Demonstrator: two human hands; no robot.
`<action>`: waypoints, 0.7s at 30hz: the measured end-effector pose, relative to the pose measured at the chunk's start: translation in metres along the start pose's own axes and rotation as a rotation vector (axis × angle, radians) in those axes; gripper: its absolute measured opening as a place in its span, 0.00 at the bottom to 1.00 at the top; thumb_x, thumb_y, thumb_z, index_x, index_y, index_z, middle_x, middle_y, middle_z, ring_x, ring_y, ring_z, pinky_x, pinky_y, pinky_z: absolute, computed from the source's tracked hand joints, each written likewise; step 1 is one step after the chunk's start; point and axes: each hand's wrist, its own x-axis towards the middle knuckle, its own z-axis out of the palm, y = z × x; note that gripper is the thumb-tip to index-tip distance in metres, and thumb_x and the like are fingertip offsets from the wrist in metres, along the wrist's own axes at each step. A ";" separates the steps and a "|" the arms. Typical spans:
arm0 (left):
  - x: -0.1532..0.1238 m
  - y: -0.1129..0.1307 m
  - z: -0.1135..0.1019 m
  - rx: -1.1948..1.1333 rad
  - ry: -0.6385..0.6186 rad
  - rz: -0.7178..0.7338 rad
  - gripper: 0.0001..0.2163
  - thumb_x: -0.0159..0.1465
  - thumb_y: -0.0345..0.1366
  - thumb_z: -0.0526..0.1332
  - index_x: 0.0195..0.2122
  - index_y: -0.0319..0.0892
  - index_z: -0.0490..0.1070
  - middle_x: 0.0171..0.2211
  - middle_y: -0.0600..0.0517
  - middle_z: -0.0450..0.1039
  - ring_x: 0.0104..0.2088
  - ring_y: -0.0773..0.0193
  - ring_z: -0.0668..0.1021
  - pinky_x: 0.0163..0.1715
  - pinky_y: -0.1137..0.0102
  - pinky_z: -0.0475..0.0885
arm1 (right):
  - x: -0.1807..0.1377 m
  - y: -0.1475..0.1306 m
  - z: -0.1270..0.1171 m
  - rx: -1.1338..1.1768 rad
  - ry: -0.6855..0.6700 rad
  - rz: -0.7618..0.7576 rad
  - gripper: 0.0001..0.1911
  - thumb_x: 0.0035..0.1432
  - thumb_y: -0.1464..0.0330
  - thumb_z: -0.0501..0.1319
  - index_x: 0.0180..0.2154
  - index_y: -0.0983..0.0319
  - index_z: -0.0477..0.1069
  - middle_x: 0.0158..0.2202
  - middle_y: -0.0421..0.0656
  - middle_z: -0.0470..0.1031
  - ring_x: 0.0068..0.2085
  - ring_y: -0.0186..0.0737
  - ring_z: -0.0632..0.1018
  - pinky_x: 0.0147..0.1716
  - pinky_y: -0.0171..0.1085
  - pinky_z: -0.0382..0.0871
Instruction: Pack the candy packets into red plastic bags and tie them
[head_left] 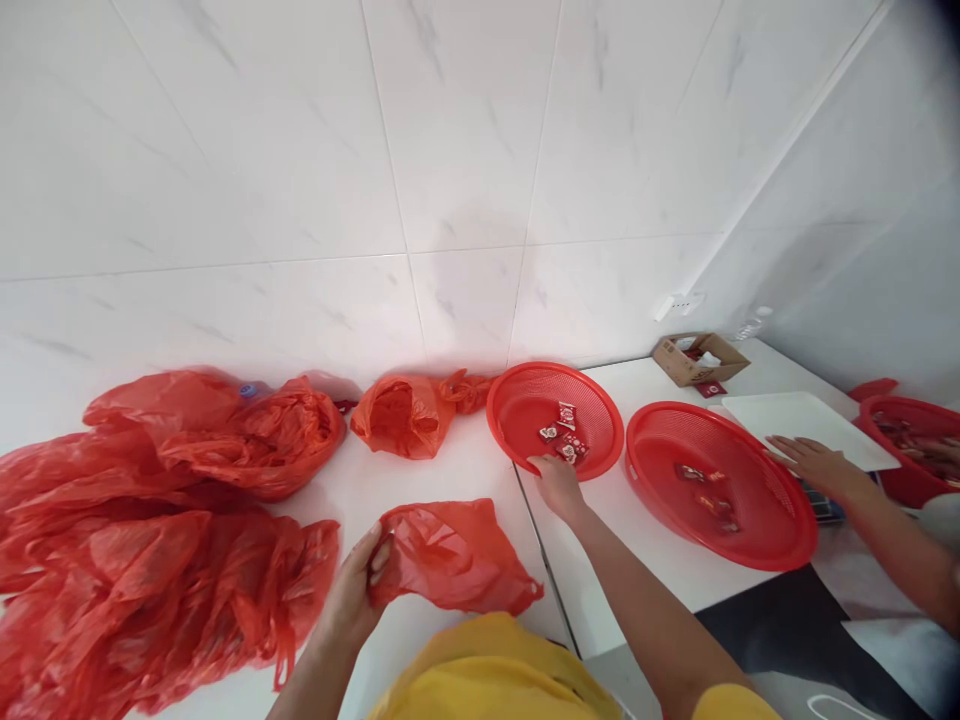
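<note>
My left hand is closed on the edge of a red plastic bag, which lies spread over the table in front of me. My right hand reaches over the near rim of a red mesh basket. Its fingertips are inside, close to several small red-and-white wrapped packets; whether they grip one is hidden. To the left lies a big heap of red plastic bags. A smaller red bag stands with its mouth open near the wall.
A second red basket with several packets stands at right. Beyond it are a cardboard box, a white tray under another person's hand, and a red container. A tiled wall bounds the table's back.
</note>
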 end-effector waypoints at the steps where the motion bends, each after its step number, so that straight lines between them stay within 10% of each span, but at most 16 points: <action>1: 0.000 0.003 0.002 0.007 -0.005 0.004 0.24 0.51 0.44 0.71 0.16 0.41 0.55 0.13 0.62 0.52 0.13 0.77 0.57 0.13 0.79 0.57 | -0.004 -0.003 0.003 -0.004 -0.024 -0.023 0.23 0.57 0.76 0.51 0.53 0.59 0.70 0.49 0.48 0.74 0.52 0.45 0.72 0.52 0.40 0.59; 21: -0.020 0.037 0.032 0.002 -0.075 0.156 0.17 0.54 0.36 0.69 0.21 0.41 0.59 0.17 0.61 0.55 0.15 0.76 0.59 0.12 0.78 0.60 | -0.108 -0.035 0.018 0.161 -0.289 -0.187 0.19 0.52 0.65 0.60 0.48 0.57 0.72 0.44 0.45 0.75 0.44 0.46 0.75 0.42 0.39 0.65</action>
